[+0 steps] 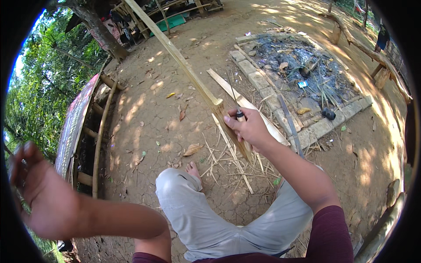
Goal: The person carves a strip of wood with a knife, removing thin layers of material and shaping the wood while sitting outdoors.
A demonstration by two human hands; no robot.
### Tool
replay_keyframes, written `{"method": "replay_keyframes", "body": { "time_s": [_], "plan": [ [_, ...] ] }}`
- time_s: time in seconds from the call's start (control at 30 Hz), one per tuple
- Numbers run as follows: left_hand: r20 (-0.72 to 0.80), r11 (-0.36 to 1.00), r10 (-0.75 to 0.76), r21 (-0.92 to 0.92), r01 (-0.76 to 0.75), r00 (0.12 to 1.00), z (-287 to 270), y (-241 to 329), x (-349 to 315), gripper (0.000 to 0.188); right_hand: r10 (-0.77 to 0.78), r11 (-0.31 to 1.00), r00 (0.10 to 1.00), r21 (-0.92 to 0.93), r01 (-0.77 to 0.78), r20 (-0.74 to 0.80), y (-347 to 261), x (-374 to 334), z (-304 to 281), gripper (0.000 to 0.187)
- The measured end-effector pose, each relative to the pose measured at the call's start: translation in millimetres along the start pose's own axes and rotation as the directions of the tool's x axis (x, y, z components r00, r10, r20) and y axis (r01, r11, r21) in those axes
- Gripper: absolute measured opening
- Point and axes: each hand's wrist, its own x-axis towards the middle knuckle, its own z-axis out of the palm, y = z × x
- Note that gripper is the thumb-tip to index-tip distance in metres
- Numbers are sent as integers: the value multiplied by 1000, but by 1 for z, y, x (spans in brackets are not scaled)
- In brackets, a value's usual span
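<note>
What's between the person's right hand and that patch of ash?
In the head view, a pale board, then a long blade and the brick edging lie between the right hand and the ash.

A pole (180, 61) slants from the top edge, left of centre, to mid-frame, where the right grip (245, 127) and its knife (240, 115) are at its lower part; a slat (222, 82) lies on the ground (153, 118) to its right. The fire pit (311, 136) fills the upper right, with a blade (287, 115) at its lower-left corner. Shavings (215, 160) lie below centre, above the spread legs (193, 206), while the left grip (48, 193) is at the far left, below a raised platform (72, 127).
</note>
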Motion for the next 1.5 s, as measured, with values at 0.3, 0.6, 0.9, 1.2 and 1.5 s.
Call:
{"method": "replay_keyframes", "body": {
  "time_s": [0.3, 0.6, 0.9, 1.2, 1.5],
  "plan": [
    [-197, 381, -850, 412, 828, 489, 26, -169, -100, 58, 115, 851, 909, 432, -298, 400, -12, -60, 59, 24],
    [-66, 427, -904, -64, 902, 423, -25, -224, -164, 30, 227, 859, 867, 329, -393, 443, 34, -10, 93, 27],
    [-148, 340, -940, -307, 889, 309, -111, -278, -223, 35, 6, 942, 999, -335, 5, 32, 94, 74, 120, 50],
    [-111, 247, -969, -403, 881, 221, -106, -319, -264, 34, -270, 682, 945, -656, 323, 185, 136, 109, 115, 52],
    [-222, 378, -909, -78, 923, 353, -90, -353, -309, 34, -367, 507, 883, -733, 453, 292, 159, 140, 98, 57]
  ]
}}
